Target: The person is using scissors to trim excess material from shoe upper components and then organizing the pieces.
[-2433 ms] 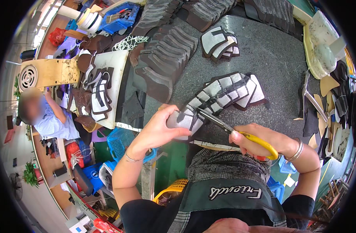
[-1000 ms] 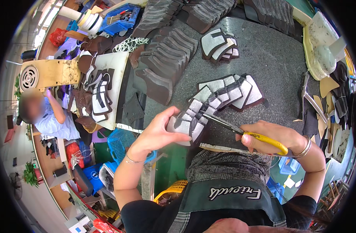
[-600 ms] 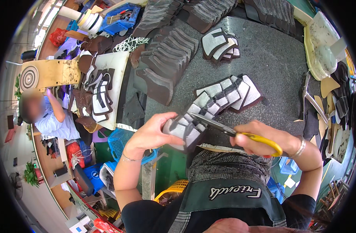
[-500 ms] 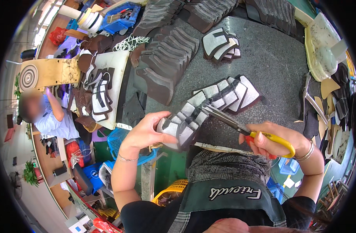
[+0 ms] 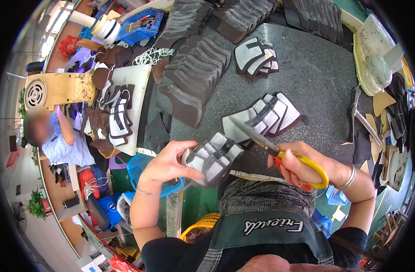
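The left hand point(image 5: 173, 159) pinches a white-faced bundle point(image 5: 212, 158) between thumb and fingers at one end, probably to keep its layers together, over the near edge of the table point(image 5: 320, 77). The right hand point(image 5: 302, 162) has its fingers curled round the scissors point(image 5: 261, 140), likely for control. Counted: one pair of scissors, one held bundle, two white-faced piles point(image 5: 268, 113) and four dark rows point(image 5: 182, 102) on the table.

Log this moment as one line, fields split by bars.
left hand: gripping dark-and-white pieces | right hand: holding yellow-and-red scissors | scissors: pointing at similar pieces on dark tabletop
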A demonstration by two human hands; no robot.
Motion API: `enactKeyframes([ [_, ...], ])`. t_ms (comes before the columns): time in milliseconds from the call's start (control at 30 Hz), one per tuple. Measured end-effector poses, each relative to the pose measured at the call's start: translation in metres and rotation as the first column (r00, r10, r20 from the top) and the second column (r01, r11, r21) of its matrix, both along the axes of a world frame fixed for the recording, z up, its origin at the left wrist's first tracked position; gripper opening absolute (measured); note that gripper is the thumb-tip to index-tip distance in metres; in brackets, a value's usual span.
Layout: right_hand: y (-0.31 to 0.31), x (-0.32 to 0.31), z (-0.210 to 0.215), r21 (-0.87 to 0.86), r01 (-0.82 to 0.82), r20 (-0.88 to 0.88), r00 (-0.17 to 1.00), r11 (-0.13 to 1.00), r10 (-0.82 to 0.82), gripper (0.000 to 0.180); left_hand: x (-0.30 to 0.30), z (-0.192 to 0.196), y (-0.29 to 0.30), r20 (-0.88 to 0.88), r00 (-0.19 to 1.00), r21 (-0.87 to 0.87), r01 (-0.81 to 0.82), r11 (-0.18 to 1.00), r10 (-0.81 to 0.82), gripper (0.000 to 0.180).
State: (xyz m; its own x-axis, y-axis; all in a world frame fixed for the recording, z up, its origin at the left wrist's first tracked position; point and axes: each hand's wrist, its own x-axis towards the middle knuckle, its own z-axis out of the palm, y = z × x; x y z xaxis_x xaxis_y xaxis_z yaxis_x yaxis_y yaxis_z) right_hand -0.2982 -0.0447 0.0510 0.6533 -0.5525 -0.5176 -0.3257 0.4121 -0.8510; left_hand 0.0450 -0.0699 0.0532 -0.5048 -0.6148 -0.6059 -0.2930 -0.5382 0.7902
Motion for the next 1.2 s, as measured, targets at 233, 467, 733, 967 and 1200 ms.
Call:
enactKeyframes([
  [233,0.006,0.02,-0.002,-0.303,0.5,0.375,0.845,0.811,-0.381,0.048,-0.08,0.024,0.001,0.106,0.968,-0.291,0.249,0.924,-0.227,0.061],
  [467,0.012,-0.023,-0.006,0.444,0.243,0.547,0.688,0.862,-0.476,0.051,-0.135,0.03,-0.024,-0.28,0.916,0.067,0.317,0.946,-0.287,0.074],
  [733,0.02,-0.082,0.0,-0.109,0.966,0.339,0.257,0.233,-0.905,0.029,-0.246,0.016,-0.182,-0.037,0.915,-0.441,0.345,0.828,-0.401,0.084],
  [967,0.046,-0.105,0.001,-0.114,0.837,0.142,0.546,0.535,-0.826,0.032,-0.273,-0.014,-0.162,0.449,0.858,-0.866,0.487,-0.117,0.25,0.096],
  [1200,0.021,-0.074,-0.004,0.352,0.286,0.124,0.93,0.891,-0.347,0.08,-0.159,0.004,-0.096,0.718,0.696,-0.696,0.718,-0.013,0.007,0.038],
])
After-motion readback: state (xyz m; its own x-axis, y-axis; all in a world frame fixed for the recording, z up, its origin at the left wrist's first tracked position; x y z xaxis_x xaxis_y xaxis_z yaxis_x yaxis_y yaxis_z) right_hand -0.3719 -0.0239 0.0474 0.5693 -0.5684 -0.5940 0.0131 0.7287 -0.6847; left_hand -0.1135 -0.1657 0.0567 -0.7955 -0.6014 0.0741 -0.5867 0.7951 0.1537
